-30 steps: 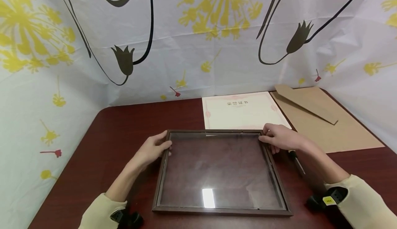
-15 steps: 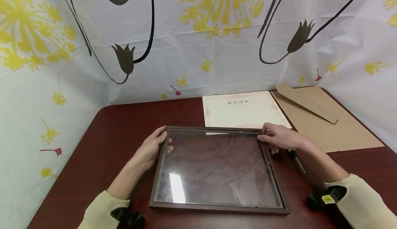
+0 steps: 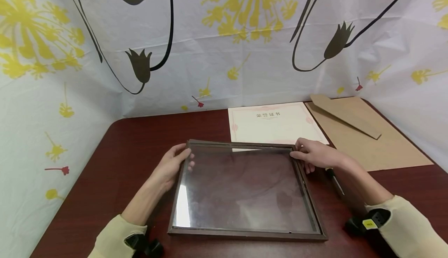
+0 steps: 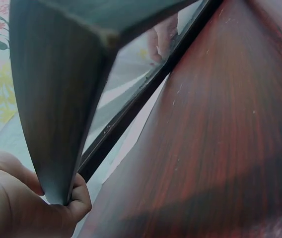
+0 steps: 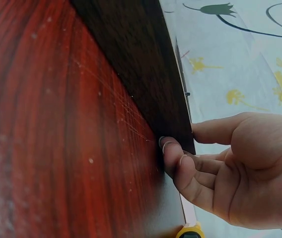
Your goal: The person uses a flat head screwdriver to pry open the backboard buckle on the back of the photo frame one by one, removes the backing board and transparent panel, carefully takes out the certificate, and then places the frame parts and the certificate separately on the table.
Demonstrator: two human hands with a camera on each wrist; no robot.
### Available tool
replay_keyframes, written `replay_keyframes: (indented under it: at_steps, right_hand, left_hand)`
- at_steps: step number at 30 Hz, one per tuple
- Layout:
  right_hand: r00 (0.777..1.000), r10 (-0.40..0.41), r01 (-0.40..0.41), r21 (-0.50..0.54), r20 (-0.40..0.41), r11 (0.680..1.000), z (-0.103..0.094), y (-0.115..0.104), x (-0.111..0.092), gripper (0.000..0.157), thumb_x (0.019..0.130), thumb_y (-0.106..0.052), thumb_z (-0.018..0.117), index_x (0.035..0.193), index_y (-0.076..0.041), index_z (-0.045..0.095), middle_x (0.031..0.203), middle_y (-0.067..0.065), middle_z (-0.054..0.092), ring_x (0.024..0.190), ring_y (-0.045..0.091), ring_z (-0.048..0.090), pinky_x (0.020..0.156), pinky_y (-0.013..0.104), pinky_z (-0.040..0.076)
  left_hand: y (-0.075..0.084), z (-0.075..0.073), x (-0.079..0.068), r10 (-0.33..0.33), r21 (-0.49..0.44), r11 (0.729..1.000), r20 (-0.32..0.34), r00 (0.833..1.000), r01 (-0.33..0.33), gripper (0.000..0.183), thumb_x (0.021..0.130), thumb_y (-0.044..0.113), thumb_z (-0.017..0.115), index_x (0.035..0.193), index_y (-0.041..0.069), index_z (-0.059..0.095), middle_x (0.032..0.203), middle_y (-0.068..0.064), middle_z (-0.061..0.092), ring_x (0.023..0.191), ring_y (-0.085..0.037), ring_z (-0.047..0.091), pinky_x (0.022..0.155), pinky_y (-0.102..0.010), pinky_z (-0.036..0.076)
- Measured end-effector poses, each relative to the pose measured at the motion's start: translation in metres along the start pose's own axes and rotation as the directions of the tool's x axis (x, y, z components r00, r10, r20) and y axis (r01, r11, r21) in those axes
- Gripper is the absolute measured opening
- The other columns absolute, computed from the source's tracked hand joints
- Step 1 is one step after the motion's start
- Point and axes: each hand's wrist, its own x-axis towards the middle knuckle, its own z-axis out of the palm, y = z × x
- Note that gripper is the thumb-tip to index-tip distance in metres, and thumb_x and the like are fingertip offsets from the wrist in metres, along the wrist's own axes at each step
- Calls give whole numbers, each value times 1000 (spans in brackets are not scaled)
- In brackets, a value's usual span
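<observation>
A dark brown picture frame (image 3: 245, 235) with a clear pane lies across the front of the table, its left side tilted up. At its far left corner, my left hand (image 3: 170, 166) grips the side, thumb on top and fingers showing through the pane. The left wrist view has those fingers curled under the frame's edge (image 4: 64, 109), which stands off the tabletop. My right hand (image 3: 316, 155) holds the far right corner, thumb above. Seen from the right wrist, its fingertips (image 5: 173, 153) reach under the frame's side (image 5: 141, 64), close to the table.
Behind the frame lies a cream certificate (image 3: 273, 124) with Chinese lettering. To its right is a brown backing board (image 3: 392, 145) with a folded stand strip (image 3: 344, 116). A screwdriver (image 3: 335, 182) lies beside the right forearm. A patterned white cloth (image 3: 217, 56) encloses the table (image 3: 115, 164).
The frame's left side has risen and shifted slightly left and away. My left fingers have slid further under it. The light reflection has moved left across the pane; my right hand stays almost still.
</observation>
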Motion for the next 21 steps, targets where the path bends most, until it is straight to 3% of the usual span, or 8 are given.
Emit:
replay_keyframes:
  at_steps: [8, 13, 16, 21]
  right_hand:
    - [1000, 11, -11, -1, -1, 1000, 0, -1, 0, 23, 105, -23, 57, 103, -1, 50, 62, 6, 59, 53, 23, 63, 54, 35, 52]
    - [1000, 5, -5, -5, -1, 1000, 0, -1, 0, 23, 105, -23, 57, 103, -1, 48, 61, 5, 60, 53, 23, 63, 52, 35, 50]
    - [1000, 5, -5, -9, 0, 1000, 0, -1, 0, 23, 105, -23, 57, 103, -2, 48, 61, 5, 60, 53, 23, 62, 52, 35, 50]
    - [1000, 3, -3, -21, 1, 1000, -1, 0, 0, 23, 104, -23, 58, 101, -2, 47, 62, 6, 60, 53, 24, 62, 52, 35, 50]
  left_hand:
    - [-1, -2, 2, -4, 14, 1000, 18, 1000, 4, 66, 102, 6, 59, 155, -3, 21, 120, -17, 54, 71, -7, 64, 64, -20, 54]
    - [-2, -5, 3, 36, 138, 990, 41, 999, -41, 57, 99, 4, 63, 144, -11, 31, 113, -17, 58, 72, -10, 68, 69, -22, 56]
    - [-1, -9, 1, 82, 293, 952, 48, 995, -93, 45, 98, 6, 65, 134, -11, 44, 105, -17, 62, 76, -15, 69, 75, -27, 54]
    - [0, -11, -3, 122, 540, 832, 38, 992, -123, 42, 96, 12, 69, 128, -9, 54, 113, -21, 60, 99, -29, 62, 88, -42, 48]
